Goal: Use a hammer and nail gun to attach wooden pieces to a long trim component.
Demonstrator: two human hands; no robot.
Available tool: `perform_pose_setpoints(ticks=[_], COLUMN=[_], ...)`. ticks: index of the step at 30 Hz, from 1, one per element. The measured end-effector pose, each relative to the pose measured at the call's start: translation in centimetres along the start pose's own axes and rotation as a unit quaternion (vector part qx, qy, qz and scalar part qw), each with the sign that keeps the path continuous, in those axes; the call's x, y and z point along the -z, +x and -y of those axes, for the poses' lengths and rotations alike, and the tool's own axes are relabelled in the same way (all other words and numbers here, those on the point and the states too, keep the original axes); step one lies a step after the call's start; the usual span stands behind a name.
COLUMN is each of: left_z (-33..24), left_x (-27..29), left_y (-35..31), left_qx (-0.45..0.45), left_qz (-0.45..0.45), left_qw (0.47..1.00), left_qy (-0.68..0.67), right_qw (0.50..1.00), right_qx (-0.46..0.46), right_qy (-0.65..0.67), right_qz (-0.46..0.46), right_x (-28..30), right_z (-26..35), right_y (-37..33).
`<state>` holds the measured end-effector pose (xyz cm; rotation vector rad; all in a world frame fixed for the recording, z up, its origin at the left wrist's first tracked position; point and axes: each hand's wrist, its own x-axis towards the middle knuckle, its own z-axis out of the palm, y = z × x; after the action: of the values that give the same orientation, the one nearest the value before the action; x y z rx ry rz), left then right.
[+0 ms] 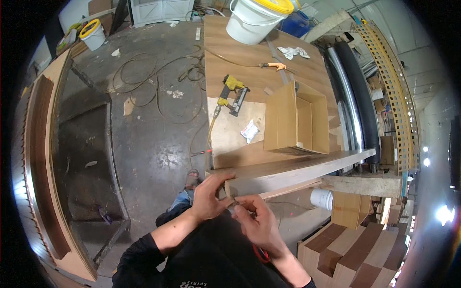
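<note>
A long wooden panel (297,169) with a brown face and pale edges lies along the near edge of the workbench. My left hand (210,198) is wrapped round its left end, with fingers over the top and the thumb below. Close beside it, just under that end, my right hand (259,222) is closed in a pinch. Something small and thin may be between its fingertips, too small to name. Beyond the panel lies a yellow and black nail gun (234,94) with an air hose attached. A crumpled white packet (249,131) is near it.
An open cardboard box (281,120) stands on the bench (230,53), with a yellow-lidded white bucket (254,21) farther back. An air blow gun (274,66) lies between them. Long rolls (353,96) line the right. Hoses (158,77) coil on the floor; stacked boards (355,249) stand lower right.
</note>
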<state>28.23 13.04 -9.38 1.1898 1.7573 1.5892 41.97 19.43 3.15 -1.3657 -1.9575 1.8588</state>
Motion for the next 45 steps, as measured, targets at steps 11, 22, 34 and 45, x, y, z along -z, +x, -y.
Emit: perform_pose_setpoints(ticks=[11,22,34,45], left_z=[0.5,0.6,0.2,0.3], left_x=[-0.4,0.0,0.6,-0.4], left_y=[-0.3,0.0,0.2,-0.5], left_qx=[0.000,-0.020,-0.010,0.066], left_qz=[0.007,-0.001,0.024,0.003], left_qw=[1.000,1.000,1.000,0.997], left_qy=[-0.011,-0.002,0.014,-0.026], right_qw=[0.822,0.983,0.999,0.988], right_qx=[0.018,-0.018,0.000,0.094], right_qy=[0.522,0.030,-0.034,-0.119], right_qz=[-0.228,-0.179,-0.018,0.039], right_x=[0.3,4.5,0.8,0.3], right_z=[-3.5,-0.2,0.1,1.1], right_y=[2.0,0.1,0.6,-0.2])
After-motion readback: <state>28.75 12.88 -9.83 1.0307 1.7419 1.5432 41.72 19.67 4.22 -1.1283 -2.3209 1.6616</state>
